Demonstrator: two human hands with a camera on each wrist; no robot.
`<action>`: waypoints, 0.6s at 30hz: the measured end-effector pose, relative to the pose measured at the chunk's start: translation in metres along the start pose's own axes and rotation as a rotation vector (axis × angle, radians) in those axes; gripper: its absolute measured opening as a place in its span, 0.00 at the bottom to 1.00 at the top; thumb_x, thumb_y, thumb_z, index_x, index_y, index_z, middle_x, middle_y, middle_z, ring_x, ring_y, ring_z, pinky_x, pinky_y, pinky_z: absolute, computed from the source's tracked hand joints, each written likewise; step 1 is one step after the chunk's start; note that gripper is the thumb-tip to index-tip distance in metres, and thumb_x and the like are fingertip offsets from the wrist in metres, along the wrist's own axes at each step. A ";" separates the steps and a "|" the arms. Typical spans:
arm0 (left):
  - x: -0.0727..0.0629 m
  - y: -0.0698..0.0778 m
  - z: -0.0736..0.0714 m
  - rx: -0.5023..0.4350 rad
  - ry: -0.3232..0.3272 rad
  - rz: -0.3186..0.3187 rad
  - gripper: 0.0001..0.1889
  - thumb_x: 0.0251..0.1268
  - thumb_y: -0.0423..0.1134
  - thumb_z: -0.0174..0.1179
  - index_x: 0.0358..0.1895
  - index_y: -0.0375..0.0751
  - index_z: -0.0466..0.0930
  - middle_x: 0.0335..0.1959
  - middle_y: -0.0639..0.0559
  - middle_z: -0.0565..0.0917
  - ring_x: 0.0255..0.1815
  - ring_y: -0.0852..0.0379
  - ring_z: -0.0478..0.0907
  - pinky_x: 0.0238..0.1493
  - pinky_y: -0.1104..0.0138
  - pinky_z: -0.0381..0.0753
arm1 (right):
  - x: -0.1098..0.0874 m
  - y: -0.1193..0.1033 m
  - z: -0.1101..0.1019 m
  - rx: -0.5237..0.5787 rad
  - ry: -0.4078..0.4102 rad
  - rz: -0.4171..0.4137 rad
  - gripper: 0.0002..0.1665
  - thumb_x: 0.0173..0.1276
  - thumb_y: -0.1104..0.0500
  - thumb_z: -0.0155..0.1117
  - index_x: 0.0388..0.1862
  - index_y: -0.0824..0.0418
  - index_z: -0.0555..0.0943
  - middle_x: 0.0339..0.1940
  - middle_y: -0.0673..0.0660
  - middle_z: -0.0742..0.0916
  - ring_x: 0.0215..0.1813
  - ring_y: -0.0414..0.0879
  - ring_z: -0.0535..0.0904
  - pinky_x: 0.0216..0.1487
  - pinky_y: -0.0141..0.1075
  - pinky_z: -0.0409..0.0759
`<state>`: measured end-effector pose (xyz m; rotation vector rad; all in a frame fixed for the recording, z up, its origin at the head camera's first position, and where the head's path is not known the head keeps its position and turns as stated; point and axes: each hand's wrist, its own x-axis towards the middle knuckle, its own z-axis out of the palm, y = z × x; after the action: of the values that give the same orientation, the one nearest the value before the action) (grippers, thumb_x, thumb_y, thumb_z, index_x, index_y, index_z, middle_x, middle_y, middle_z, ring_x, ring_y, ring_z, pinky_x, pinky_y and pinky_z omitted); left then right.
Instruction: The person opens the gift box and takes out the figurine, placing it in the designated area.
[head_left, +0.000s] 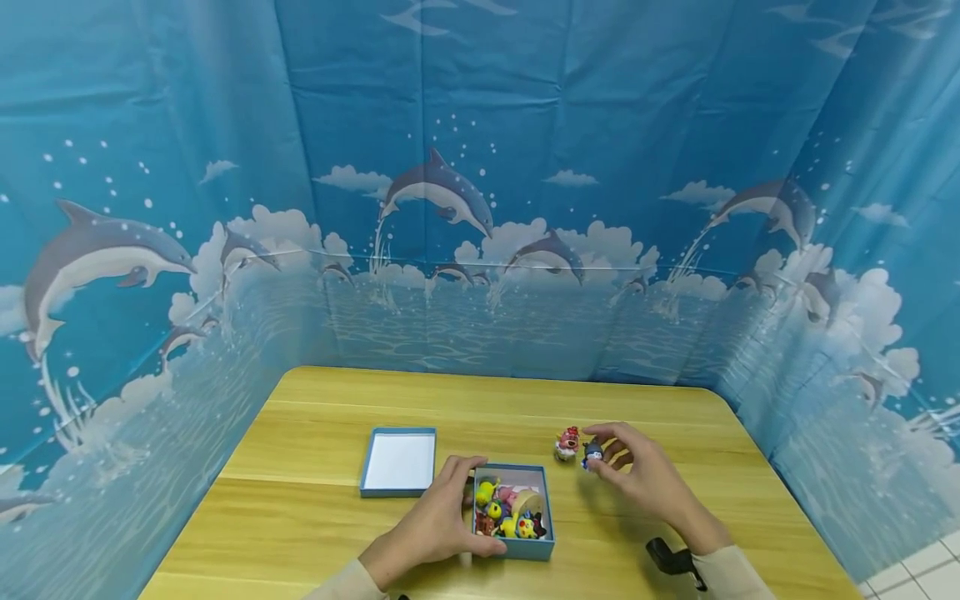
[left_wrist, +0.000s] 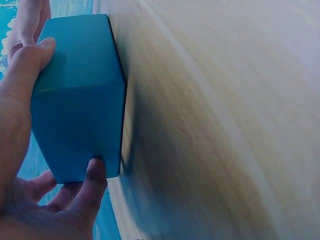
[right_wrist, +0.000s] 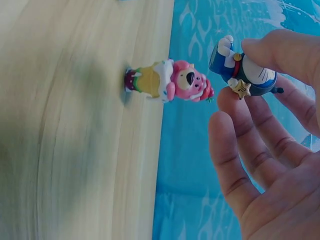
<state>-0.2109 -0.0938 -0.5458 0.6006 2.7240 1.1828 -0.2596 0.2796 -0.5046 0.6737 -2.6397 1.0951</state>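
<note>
In the head view, the work in hand looks like moving small figurines between a box and the bench (head_left: 300, 508), one at a time. The right hand (head_left: 641, 475), right of lower centre, pinches a blue-and-white figurine (head_left: 592, 455) between thumb and fingertips. The right wrist view shows it held clear of the bench, at the upper right, with the remaining fingers loosely bent below it.

Just to the left of that hand, a pink bear figurine (head_left: 567, 444) stands upright on the bench, near the held one but apart from it. The left hand (head_left: 450, 517), at lower centre, is spread around the left side of the blue box (head_left: 528, 550), thumb at the near wall and fingers towards the far side; it seems to steady the box. Inside lies a jumble of figurines (head_left: 525, 527), yellow, pink and brown among them. A shallow blue lid (head_left: 399, 461) with a white inside lies further left, apart from the box.

Whether the held figurine is bound for the bench or the box cannot be told. Setting it beside the bear would call for lowering it upright without knocking its neighbour; putting it in the box would call for a free spot among the others.
</note>
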 end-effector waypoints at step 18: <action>0.001 -0.001 0.000 -0.002 0.003 0.007 0.68 0.52 0.72 0.90 0.92 0.48 0.63 0.79 0.47 0.74 0.73 0.50 0.80 0.77 0.45 0.87 | 0.007 0.025 -0.001 -0.032 0.005 0.092 0.28 0.79 0.62 0.82 0.74 0.56 0.87 0.55 0.54 0.92 0.45 0.39 0.89 0.46 0.35 0.92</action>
<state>-0.2121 -0.0945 -0.5469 0.6088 2.7257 1.1884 -0.2773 0.2934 -0.5169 0.5479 -2.7018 1.0735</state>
